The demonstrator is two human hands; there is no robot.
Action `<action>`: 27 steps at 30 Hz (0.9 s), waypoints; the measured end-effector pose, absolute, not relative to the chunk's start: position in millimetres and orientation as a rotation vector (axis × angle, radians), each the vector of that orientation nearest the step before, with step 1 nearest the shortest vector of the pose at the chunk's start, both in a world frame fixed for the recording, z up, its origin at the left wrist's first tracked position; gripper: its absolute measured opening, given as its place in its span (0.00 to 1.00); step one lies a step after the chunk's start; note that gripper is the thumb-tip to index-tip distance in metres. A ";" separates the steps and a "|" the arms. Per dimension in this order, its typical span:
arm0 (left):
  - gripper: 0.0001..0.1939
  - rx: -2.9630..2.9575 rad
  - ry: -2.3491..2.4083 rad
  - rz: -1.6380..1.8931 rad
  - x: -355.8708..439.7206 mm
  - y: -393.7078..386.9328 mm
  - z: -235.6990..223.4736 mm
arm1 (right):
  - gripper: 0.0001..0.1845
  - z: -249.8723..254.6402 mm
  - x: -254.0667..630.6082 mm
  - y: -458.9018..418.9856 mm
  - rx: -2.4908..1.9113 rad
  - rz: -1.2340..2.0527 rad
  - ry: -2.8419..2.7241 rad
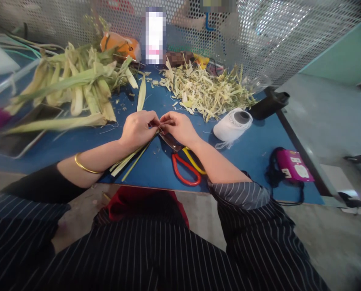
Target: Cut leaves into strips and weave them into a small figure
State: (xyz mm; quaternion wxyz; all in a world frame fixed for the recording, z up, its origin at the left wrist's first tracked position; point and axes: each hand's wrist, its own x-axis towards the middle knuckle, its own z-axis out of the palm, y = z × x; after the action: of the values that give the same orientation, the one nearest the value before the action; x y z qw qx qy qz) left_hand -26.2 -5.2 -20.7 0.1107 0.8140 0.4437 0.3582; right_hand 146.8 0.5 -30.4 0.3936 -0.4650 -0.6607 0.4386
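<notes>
My left hand (139,130) is closed in a pinch on a bundle of pale green leaf strips (128,158), whose ends stick out below it toward the table's front edge. Against it, my right hand (179,126) pinches at the top end of the same strips; the fingertips of both hands meet there and hide the exact grip. Scissors (186,169) with one red and one yellow handle lie under my right wrist, blades pointing at the fingers. One broad green leaf (141,95) lies just beyond my left hand.
A heap of long leaves (77,83) lies at the left, partly over a dark flat tray-like thing (31,141). Shredded strips (198,89) are piled behind my right hand. A white thread cone (232,126), a black cylinder (270,106) and a purple box (293,165) stand rightward. Perforated metal (259,40) closes the back.
</notes>
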 end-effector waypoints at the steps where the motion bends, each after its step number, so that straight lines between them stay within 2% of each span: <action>1: 0.06 2.407 1.296 1.076 -25.7 -4.5 -22.3 | 0.08 -30.6 146.5 0.5 -1.169 1.129 -1.661; 5: 0.06 2.425 1.240 1.144 -25.0 -1.1 -26.0 | 0.12 -29.6 146.4 -0.7 -1.128 1.174 -1.654; 11: 0.08 2.390 1.158 1.200 -24.1 -1.3 -23.1 | 0.07 -32.4 148.3 0.0 -1.215 1.093 -1.678; 18: 0.03 2.103 1.288 1.159 -27.0 0.1 -20.8 | 0.02 -31.9 149.9 0.3 -1.184 1.140 -1.585; 22: 0.07 1.972 1.314 1.168 -29.2 6.4 -21.8 | 0.02 -31.3 150.5 1.4 -1.205 1.108 -1.584; 27: 0.09 1.838 1.352 1.176 -31.3 17.4 -29.6 | 0.03 -31.6 152.9 3.5 -1.193 0.904 -1.693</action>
State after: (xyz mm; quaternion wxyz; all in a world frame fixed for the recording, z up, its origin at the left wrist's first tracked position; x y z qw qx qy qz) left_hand -31.3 17.4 -29.6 0.2835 0.6866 0.5052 0.4394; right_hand 152.9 3.5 -31.6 0.4268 -0.4776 -0.6775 0.3616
